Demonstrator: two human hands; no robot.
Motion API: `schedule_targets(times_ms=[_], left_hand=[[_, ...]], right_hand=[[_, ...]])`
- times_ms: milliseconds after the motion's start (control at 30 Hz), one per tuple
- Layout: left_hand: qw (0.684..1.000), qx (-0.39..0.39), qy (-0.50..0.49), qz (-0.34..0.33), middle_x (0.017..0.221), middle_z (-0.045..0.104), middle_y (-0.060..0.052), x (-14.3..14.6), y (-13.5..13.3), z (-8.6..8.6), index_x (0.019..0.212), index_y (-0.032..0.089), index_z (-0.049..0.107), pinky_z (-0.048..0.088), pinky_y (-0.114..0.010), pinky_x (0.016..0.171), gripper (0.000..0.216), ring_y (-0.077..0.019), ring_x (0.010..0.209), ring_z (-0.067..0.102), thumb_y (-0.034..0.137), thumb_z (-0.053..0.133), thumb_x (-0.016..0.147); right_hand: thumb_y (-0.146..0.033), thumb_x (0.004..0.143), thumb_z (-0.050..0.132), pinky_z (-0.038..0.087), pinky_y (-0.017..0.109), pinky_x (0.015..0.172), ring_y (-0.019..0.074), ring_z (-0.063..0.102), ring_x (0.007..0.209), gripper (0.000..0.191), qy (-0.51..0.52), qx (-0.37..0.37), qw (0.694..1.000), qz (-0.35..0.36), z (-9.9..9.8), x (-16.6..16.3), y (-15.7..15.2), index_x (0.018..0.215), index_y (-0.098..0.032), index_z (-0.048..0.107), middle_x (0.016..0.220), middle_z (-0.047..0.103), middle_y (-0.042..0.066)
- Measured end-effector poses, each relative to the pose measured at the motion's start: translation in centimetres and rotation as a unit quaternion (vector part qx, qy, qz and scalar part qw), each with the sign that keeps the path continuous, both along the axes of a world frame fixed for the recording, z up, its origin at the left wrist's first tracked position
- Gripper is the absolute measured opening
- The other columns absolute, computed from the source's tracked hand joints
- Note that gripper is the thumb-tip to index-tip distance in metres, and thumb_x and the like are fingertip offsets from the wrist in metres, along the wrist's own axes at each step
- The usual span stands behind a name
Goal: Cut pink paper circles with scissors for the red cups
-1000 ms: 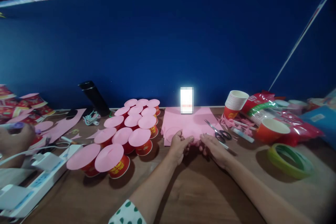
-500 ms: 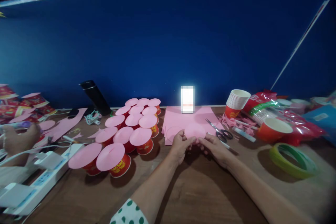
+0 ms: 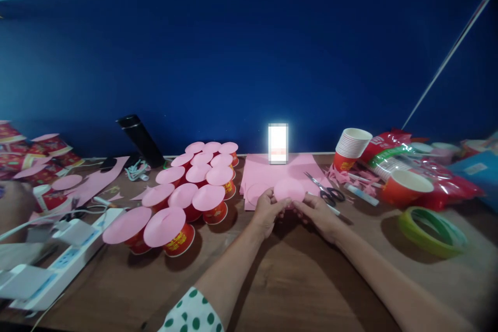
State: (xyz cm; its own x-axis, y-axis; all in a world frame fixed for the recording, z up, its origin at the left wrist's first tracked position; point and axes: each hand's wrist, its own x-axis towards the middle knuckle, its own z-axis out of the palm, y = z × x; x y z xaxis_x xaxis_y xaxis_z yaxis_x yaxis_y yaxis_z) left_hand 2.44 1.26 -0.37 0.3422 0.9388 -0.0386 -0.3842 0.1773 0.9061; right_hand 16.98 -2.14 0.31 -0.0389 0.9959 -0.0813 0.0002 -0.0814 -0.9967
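Between both hands I hold a pink paper disc (image 3: 289,190) by its near edge, raised over the front of a stack of pink paper sheets (image 3: 288,166). My left hand (image 3: 269,212) pinches its left side, thumb on top. At the lower right edge, my right hand (image 3: 317,213) pinches it the same way. A drawn circle (image 3: 257,194) shows on the sheet just left of the disc. To the right of the disc lie black-handled scissors (image 3: 330,195), blades pointing away. Several upturned red paper cups, each topped with a pink paper disc (image 3: 209,197), stand in rows on the left.
A bright blurred screen (image 3: 278,144) stands behind the sheets. Stacked paper cups (image 3: 352,145), a red plastic package (image 3: 389,153), an orange cup (image 3: 407,187) and green tape (image 3: 431,233) sit right. A power strip (image 3: 73,254), a black flask (image 3: 140,140) and another person's hand (image 3: 15,210) are left.
My hands keep their grip on the disc, which looks slightly more upright. The view has shifted a little. At far left the other person's hand has moved left, uncovering a red cup.
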Motion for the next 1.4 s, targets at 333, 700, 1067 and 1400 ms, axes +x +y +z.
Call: schedule_targets(times_ms=[333,700,1067,1400], left_hand=[[1.0,-0.009,0.008,-0.003,0.062,0.059,0.002,0.0,0.0,0.0,0.1,0.013,0.054,0.031,-0.016,0.041,0.054,-0.0039,0.043,0.043,0.034,0.077,0.055],[1.0,-0.012,0.01,-0.007,0.064,0.059,0.002,-0.1,-0.1,0.2,0.1,0.014,0.054,0.03,-0.016,0.04,0.054,-0.0025,0.041,0.041,0.031,0.077,0.055],[0.999,-0.023,0.032,0.016,0.066,0.054,0.005,-0.3,-0.2,0.8,0.114,0.018,0.048,0.018,-0.015,0.032,0.065,0.0007,0.035,0.03,0.035,0.075,0.058],[1.0,-0.018,0.022,0.014,0.066,0.056,0.003,-0.2,-0.3,1.0,0.118,0.016,0.044,0.021,-0.015,0.032,0.069,-0.0013,0.037,0.036,0.033,0.074,0.06]], right_hand=[[-0.049,0.067,0.066,0.027,0.018,0.037,0.0056,0.039,0.041,0.034,0.003,-0.01,1.0,0.003,0.4,-0.2,0.0,0.072,-0.016,0.056,0.054,0.049,-0.005],[-0.048,0.068,0.066,0.025,0.018,0.035,0.006,0.039,0.04,0.034,0.022,-0.029,0.999,-0.001,0.6,0.0,-0.2,0.077,-0.017,0.056,0.053,0.048,-0.005],[-0.048,0.066,0.067,0.031,0.021,0.043,0.0086,0.042,0.044,0.035,-0.033,0.004,0.999,0.03,0.8,-0.1,-0.3,0.075,-0.015,0.058,0.052,0.051,-0.004],[-0.047,0.067,0.066,0.03,0.02,0.042,0.008,0.042,0.044,0.034,-0.018,-0.008,1.0,0.024,0.7,0.0,-0.3,0.075,-0.015,0.059,0.051,0.05,-0.004]])
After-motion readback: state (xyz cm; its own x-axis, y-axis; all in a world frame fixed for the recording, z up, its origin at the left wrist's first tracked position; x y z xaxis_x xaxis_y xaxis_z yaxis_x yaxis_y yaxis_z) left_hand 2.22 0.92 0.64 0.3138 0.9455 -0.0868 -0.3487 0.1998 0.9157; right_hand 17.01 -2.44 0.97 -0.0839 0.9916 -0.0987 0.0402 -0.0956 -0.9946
